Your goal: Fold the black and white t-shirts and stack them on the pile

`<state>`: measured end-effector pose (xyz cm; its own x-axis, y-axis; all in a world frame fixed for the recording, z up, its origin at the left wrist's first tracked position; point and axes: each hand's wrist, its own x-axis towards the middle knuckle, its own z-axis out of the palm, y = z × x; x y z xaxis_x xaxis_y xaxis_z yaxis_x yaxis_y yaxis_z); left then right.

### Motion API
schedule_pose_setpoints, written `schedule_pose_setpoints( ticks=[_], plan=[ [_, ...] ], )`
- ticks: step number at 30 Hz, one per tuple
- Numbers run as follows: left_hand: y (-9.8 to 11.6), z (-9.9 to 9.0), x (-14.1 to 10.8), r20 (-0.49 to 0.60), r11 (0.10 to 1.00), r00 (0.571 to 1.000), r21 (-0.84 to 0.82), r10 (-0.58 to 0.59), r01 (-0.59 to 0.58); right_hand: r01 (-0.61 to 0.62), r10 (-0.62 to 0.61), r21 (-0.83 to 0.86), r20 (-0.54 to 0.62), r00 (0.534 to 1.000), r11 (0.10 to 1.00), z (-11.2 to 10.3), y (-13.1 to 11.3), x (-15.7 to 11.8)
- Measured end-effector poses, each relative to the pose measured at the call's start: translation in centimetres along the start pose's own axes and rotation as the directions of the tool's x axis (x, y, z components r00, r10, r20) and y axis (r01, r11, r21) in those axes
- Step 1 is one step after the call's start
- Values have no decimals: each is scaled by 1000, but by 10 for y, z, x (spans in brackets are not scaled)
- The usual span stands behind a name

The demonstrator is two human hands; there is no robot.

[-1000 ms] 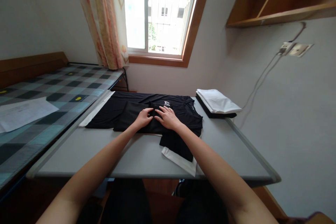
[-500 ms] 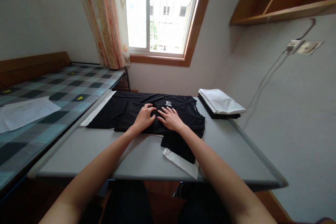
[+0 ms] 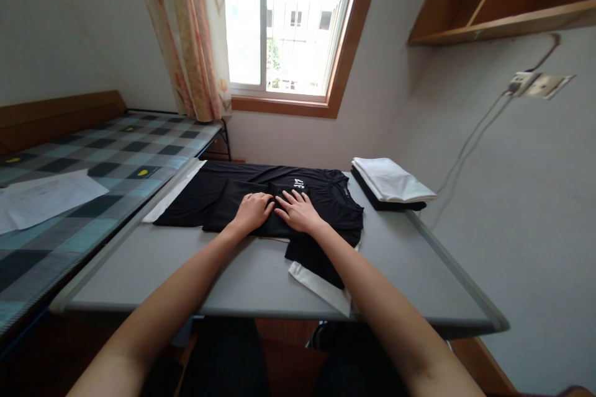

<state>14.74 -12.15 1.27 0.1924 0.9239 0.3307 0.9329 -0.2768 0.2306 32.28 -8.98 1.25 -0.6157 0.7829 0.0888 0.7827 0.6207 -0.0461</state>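
A black shirt (image 3: 186, 201) with white trim and white lettering lies on the grey table, its collar toward the right. One side is folded over its body, and a sleeve with a white cuff (image 3: 319, 286) points toward the front edge. My left hand (image 3: 254, 211) rests on the folded part, fingers bent and held close together; whether cloth is pinched under them is hidden. Just right of it, my right hand (image 3: 298, 211) lies flat on the black cloth below the lettering, fingers spread.
Folded white and black cloths (image 3: 391, 180) are stacked at the table's back right. Left of the table (image 3: 153, 273) stands a bed with a checked cover (image 3: 116, 180) and papers (image 3: 51, 195). A shelf (image 3: 503, 22) hangs at upper right.
My left hand has shifted slightly left and down over the cloth, its fingers drawn closer together. My right hand has moved slightly left, uncovering a bit more of the lettering.
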Motion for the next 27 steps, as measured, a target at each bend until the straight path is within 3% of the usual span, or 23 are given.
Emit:
schedule_pose_setpoints(
  ticks=[10,17,20,24,27],
  plan=[
    [-7,-7,-2,60,998,996,18,-59,58,4,-4,1,3,1000,1000,1,-2,3],
    [-9,0,1,-18,977,995,-191,-102,97,-12,12,-4,-1,1000,1000,0,-3,1],
    [-8,3,1,-21,977,997,-204,-69,63,-10,10,15,-17,1000,1000,2,-3,-1],
    [-7,10,-1,49,984,999,-176,4,5,-11,26,114,-133,991,993,4,-3,-5],
    [-8,16,-3,101,988,994,-152,49,-34,-73,154,260,-303,941,963,2,0,-9]
  ],
)
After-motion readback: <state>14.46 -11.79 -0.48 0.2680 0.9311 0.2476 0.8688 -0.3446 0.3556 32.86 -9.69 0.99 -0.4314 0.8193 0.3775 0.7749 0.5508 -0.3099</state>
